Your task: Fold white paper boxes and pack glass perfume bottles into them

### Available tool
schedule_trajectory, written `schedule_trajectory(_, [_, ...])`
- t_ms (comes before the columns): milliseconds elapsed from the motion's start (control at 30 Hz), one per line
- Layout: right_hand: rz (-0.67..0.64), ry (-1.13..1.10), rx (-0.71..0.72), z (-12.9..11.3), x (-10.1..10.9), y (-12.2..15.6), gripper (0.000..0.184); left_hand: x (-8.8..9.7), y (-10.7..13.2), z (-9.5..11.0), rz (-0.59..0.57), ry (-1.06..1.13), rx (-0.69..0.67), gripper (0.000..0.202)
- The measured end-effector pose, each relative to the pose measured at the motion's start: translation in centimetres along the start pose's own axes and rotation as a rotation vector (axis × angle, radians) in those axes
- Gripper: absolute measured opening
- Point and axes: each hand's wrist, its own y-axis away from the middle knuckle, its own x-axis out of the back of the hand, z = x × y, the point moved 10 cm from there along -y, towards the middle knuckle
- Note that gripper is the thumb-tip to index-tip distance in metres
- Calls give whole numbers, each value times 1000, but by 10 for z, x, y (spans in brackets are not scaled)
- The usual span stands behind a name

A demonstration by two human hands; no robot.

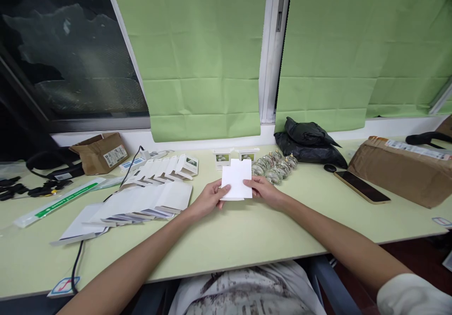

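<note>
A flat white folding box [237, 181] is held up over the middle of the table, its blank side towards me. My left hand [211, 196] pinches its left edge, thumb in front and fingers behind. The right edge is gripped the same way by my right hand [264, 189]. Just beyond it stand two small white boxes with pictures, a left one [221, 158] and a right one [246, 155]. Rows of clear, round, ornament-like pieces [273, 168] lie behind my right hand. To the left are a stack of flat white boxes [141, 202] and a row of white cartons [158, 170].
A phone [362, 187], a brown cardboard box [402, 169] and a black plastic bag [309, 143] lie on the right. At the left are an opened brown box [102, 152], a long green-and-white packet [63, 202] and a black cable [78, 256]. The table's edge [247, 266] runs before my lap.
</note>
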Motion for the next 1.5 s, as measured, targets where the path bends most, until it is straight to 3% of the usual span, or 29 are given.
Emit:
schedule_trajectory(200, [-58,27,-31,1,-6,3,50,1,1,4,7,31,4,55])
schedule_trajectory(633, [-28,9,-31,-1,-5,4,50,5,-1,0,28,71,-7,53])
schedule_trajectory(933, [-33,76,-11,-2,-4,4,50,6,-1,-11,84,64,63,61])
schedule_trajectory(1100, [-91,79,88,-12,-13,6,49,5,-2,0,93,118,-29,58])
schedule_trajectory(1300, [3,47,216,-25,-6,5,42,4,-2,0,88,118,-30,57])
schedule_trajectory(1500, [43,-41,94,-11,1,-1,48,7,-2,-1,99,93,-34,56])
